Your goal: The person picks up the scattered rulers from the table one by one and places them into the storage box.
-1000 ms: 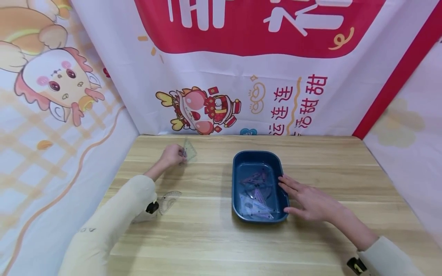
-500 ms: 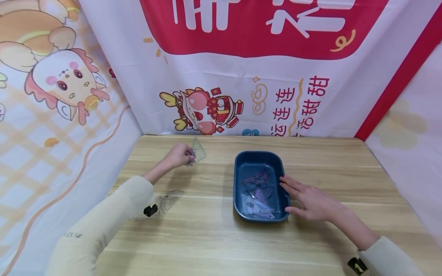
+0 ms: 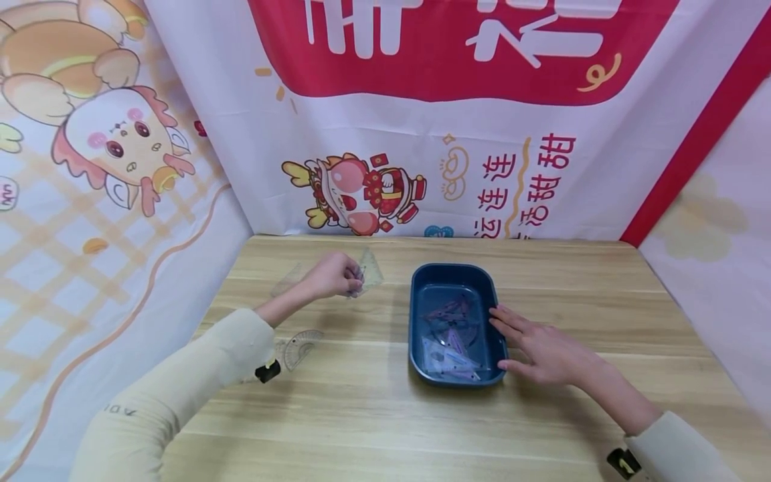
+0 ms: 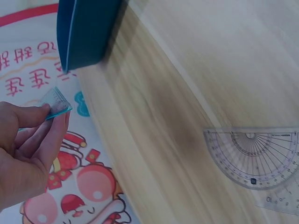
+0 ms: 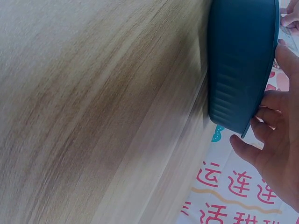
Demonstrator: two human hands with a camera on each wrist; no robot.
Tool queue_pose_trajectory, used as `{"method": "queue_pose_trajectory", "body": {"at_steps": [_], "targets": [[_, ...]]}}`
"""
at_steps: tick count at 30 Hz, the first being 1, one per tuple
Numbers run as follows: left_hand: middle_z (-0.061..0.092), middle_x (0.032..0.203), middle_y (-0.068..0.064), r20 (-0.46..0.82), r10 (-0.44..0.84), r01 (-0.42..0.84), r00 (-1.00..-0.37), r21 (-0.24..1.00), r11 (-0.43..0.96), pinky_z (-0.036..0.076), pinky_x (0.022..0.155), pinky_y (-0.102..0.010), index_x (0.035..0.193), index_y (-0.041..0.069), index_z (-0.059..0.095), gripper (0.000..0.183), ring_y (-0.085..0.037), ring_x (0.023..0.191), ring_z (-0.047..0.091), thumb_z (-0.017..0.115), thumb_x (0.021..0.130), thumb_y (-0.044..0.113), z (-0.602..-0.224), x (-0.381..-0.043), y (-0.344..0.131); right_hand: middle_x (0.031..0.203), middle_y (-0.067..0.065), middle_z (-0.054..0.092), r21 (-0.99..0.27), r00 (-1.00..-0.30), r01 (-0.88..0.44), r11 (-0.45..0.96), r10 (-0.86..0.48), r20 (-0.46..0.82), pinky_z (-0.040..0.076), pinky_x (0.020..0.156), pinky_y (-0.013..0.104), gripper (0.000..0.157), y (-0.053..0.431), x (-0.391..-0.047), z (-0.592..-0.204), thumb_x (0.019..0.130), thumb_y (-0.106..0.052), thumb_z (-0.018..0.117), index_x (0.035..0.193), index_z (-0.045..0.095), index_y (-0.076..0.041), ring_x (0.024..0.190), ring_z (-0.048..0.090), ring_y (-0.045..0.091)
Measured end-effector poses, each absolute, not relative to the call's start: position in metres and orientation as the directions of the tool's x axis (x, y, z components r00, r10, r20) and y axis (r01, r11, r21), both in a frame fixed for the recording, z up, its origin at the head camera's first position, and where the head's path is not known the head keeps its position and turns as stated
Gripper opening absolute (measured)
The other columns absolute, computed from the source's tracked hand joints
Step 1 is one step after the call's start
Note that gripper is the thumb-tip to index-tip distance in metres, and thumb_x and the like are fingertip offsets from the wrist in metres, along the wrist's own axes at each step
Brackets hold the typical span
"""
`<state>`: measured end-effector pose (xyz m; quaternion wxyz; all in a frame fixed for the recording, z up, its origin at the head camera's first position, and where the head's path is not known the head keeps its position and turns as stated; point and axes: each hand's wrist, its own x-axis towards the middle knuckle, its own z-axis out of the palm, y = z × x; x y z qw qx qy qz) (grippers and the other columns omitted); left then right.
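Note:
My left hand (image 3: 334,276) pinches a clear set square (image 3: 371,268) between thumb and fingers, raised over the table to the left of the box. The left wrist view shows the set square's corner (image 4: 57,103) jutting past the fingertips; the rest is hidden by the hand. A dark blue rectangular box (image 3: 452,274) stands right of the middle, holding several clear and purple-tinted drawing pieces (image 3: 448,355). Against its right side rests my right hand (image 3: 542,351), fingers extended and touching the rim. In the right wrist view those fingers lie along the box's edge (image 5: 240,65).
A clear protractor (image 3: 301,348) lies on the wooden table (image 3: 337,415) near the left forearm, partly over another clear piece (image 4: 280,200). Behind the left wrist is a further faint clear piece (image 3: 286,280). A printed cloth (image 3: 229,134) hangs along the table's back and left.
My left hand has moved right with the set square, towards the box, uncovering a clear piece behind the wrist. The right hand stays on the box rim.

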<state>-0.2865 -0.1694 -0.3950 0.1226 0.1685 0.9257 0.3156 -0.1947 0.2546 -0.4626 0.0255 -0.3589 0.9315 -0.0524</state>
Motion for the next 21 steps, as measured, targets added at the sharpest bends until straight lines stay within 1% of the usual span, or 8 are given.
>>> {"method": "queue_pose_trajectory", "body": {"at_steps": [6, 15, 18, 21], "targets": [[0.073, 0.077, -0.007, -0.101, 0.458, 0.321, -0.883, 0.583, 0.747, 0.058, 0.061, -0.022, 0.086, 0.002, 0.073, 0.004, -0.011, 0.065, 0.065, 0.073, 0.087, 0.006, -0.382, -0.275, -0.153, 0.164, 0.014, 0.026, -0.119, -0.742, -0.664, 0.738, -0.671, -0.017, 0.049, 0.104, 0.052, 0.08, 0.254, -0.195, -0.463, 0.095, -0.061, 0.054, 0.152, 0.04, -0.007, 0.143, 0.044, 0.033], [0.072, 0.077, -0.001, -0.118, 0.564, 0.396, -0.818, 0.595, 0.699, 0.058, 0.062, -0.021, 0.09, 0.005, 0.075, 0.003, -0.011, 0.067, 0.067, 0.074, 0.087, 0.005, -0.371, -0.262, -0.124, 0.165, 0.014, 0.025, -0.12, -0.741, -0.665, 0.737, -0.671, -0.016, 0.049, 0.104, 0.052, 0.079, 0.256, -0.195, -0.464, 0.095, -0.06, 0.054, 0.152, 0.039, -0.007, 0.142, 0.045, 0.033], [0.072, 0.076, -0.001, -0.112, 0.6, 0.431, -0.792, 0.593, 0.68, 0.058, 0.062, -0.02, 0.087, 0.004, 0.075, 0.002, -0.01, 0.066, 0.067, 0.075, 0.087, 0.007, -0.37, -0.258, -0.114, 0.165, 0.014, 0.025, -0.115, -0.74, -0.667, 0.736, -0.672, -0.011, 0.049, 0.104, 0.052, 0.079, 0.257, -0.195, -0.465, 0.095, -0.059, 0.054, 0.152, 0.039, -0.007, 0.14, 0.046, 0.033], [0.071, 0.074, -0.001, -0.107, 0.622, 0.455, -0.776, 0.587, 0.669, 0.058, 0.062, -0.02, 0.084, 0.006, 0.074, 0.003, -0.009, 0.064, 0.066, 0.075, 0.087, 0.007, -0.369, -0.255, -0.104, 0.165, 0.014, 0.025, -0.114, -0.737, -0.672, 0.732, -0.676, -0.002, 0.05, 0.104, 0.051, 0.078, 0.257, -0.195, -0.465, 0.095, -0.058, 0.055, 0.152, 0.039, -0.007, 0.14, 0.047, 0.032]]}}
